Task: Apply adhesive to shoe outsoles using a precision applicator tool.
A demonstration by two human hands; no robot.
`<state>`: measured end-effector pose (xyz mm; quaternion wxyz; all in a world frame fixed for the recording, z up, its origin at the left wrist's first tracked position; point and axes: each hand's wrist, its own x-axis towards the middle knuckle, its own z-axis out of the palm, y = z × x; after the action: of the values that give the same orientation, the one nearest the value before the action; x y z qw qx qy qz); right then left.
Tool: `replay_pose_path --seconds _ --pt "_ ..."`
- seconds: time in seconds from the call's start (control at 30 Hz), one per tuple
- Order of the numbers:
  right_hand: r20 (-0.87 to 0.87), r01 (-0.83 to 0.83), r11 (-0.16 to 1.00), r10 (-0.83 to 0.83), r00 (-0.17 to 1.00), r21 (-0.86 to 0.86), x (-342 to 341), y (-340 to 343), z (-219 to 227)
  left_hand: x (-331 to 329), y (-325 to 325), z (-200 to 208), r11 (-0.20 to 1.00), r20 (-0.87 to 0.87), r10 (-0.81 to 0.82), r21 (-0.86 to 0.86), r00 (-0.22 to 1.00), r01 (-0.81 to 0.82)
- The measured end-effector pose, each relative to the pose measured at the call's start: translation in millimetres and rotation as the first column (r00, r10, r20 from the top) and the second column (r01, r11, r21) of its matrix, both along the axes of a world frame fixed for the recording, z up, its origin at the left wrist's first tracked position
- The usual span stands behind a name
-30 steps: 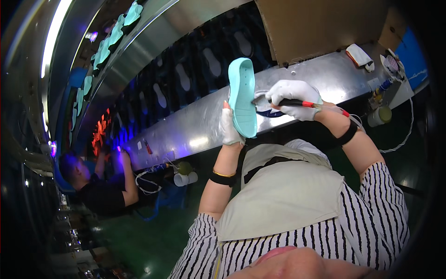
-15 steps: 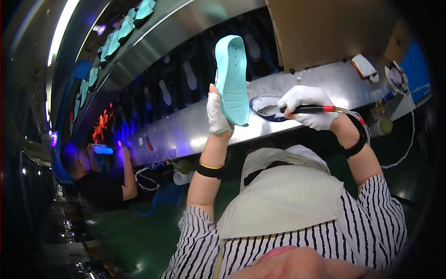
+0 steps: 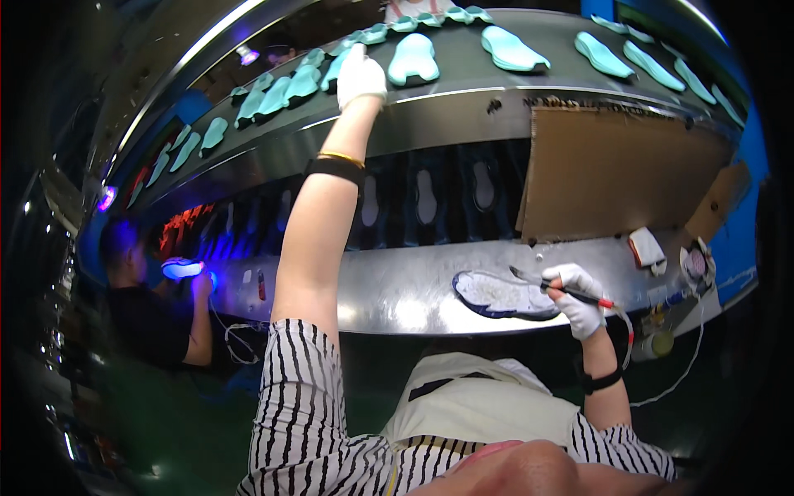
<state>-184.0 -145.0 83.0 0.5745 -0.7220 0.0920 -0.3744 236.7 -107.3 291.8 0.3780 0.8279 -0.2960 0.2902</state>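
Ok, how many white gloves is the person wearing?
2: a white glove on the left hand, by turquoise soles on the upper belt; another on the right hand, holding a black-handled tool.

We see a white glove [image 3: 368, 89] on the left hand [image 3: 361, 76] and a matching white one on the right hand [image 3: 576, 299], the latter leaving a fingertip bare. Around the left forearm we notice a slim gold-coloured bangle [image 3: 341, 156] beside a wide black band [image 3: 336, 171]; a second black band [image 3: 601, 380] rings the right forearm. We find a short-sleeved white shirt [image 3: 302, 397] with uneven black stripes, a thin yellow line [image 3: 392, 478] down its front, and a cream apron [image 3: 492, 405] bearing a dark strip [image 3: 434, 386].
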Motion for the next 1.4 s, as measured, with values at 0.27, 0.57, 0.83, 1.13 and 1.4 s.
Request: replay_pose_path --seconds 0.27,0.57,0.83,1.13,1.4 --pt "0.000 -0.051 0.934 0.054 0.999 0.353 12.5 -5.6 -14.0 72.9 64.4 16.0 0.818 -0.027 0.129 0.568 0.991 -0.091" --pt "-0.087 -0.141 0.981 0.153 0.984 0.131 32.3 14.1 -4.0 -5.4 118.3 16.3 0.841 0.139 -0.476 -0.216 0.869 0.495" --pt "-0.073 0.003 0.937 0.024 0.997 0.348 20.4 18.2 -5.0 -89.8 182.9 8.7 -0.147 0.258 -0.961 -0.783 0.100 0.605" --pt "-0.063 -0.128 0.916 0.164 0.984 0.381 26.5 37.3 -3.1 -215.9 185.7 -237.4 0.073 0.198 -0.739 -0.927 -0.644 -0.369" --pt "-0.031 -0.278 0.910 0.301 0.953 0.308 54.8 62.8 8.8 -242.8 192.2 -254.7 0.200 -0.039 -0.900 -0.922 -0.435 -0.331"
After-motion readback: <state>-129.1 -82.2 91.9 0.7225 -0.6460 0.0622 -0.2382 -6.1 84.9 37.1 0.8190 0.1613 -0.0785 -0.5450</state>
